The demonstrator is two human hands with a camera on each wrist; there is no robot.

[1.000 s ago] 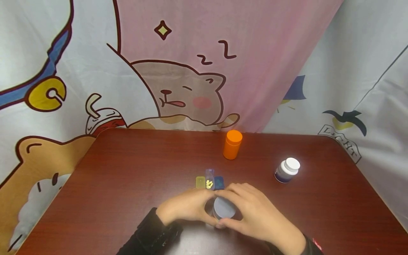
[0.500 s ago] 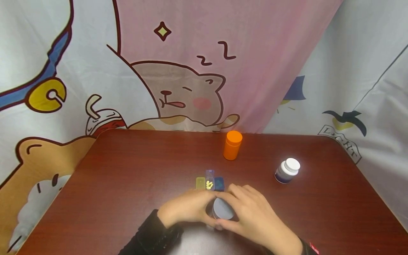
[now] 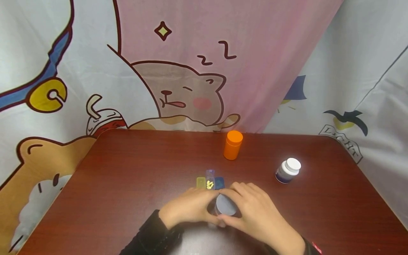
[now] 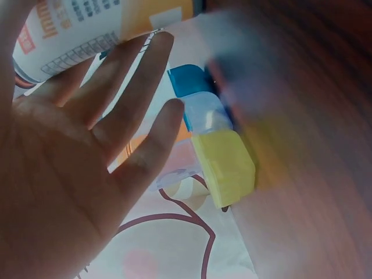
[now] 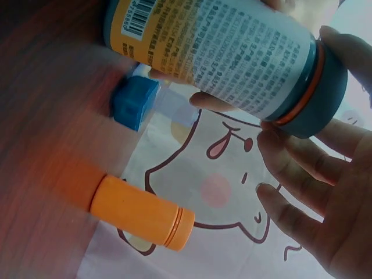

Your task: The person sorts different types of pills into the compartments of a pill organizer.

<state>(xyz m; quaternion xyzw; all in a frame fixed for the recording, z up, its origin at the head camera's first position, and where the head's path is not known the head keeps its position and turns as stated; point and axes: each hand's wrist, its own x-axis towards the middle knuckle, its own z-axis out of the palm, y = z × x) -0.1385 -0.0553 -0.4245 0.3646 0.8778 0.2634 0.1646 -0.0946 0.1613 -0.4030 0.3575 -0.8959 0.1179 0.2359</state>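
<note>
We have both hands on a cylindrical bottle with a white and orange printed label (image 5: pixel 226 52) and a smooth grey-blue screw cap (image 3: pixel 226 204). It stands roughly upright between our palms, nearer to us than the middle of the dark red-brown wooden table (image 3: pixel 143 163) and well apart from the surface's far edge; we cannot tell whether its base touches the wood.

Our left hand (image 3: pixel 188 207) grips the body with thumb and forefinger curved round it, its lower fingers loosely spread. Our right hand (image 3: pixel 256 212) pinches the cap between thumb and fingers.

We judge the bottle to be stiff plastic, light to moderate in weight and hard to break. The glossy label may slip under dry fingers, so low on the body is the steadiest hold, with the cap best taken by its rim.

Just beyond our fingers sits a small plastic pill box with yellow, clear and blue compartments (image 3: pixel 219 183); pale yellow pills (image 3: pixel 209 185) lie in its clear middle one, lid up. Near the surface's far edge stands an orange plastic cylinder bottle (image 3: pixel 232 146), and towards the right edge a white, dark-blue-based plastic bottle (image 3: pixel 287 170).
</note>
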